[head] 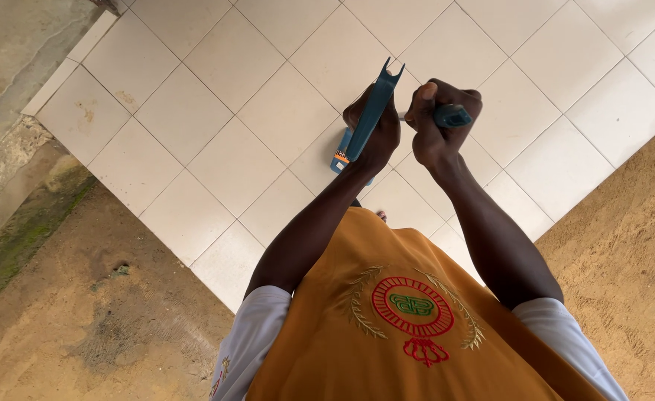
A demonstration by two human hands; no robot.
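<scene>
The left hand is curling its fingers around a teal forked tool, holding it upright above the white tiled floor. Just beside it, the right hand is clenching a teal handle (its tip is hidden between the hands).

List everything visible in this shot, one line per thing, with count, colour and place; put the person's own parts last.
Forked flat plastic tool: one, teal-blue with an orange end, upright in the left hand.
Teal-handled tool: one, gripped in the right fist; its tip is hidden.
Square floor tiles: many, off-white, stained at upper left.
Sandy ground: brown, right and lower left.
Concrete edge: grey, mossy, far left.
Shirt: one, orange with white sleeves and a red-green emblem.
Left hand: closed round the forked tool.
Right hand: fisted round the handle.
</scene>
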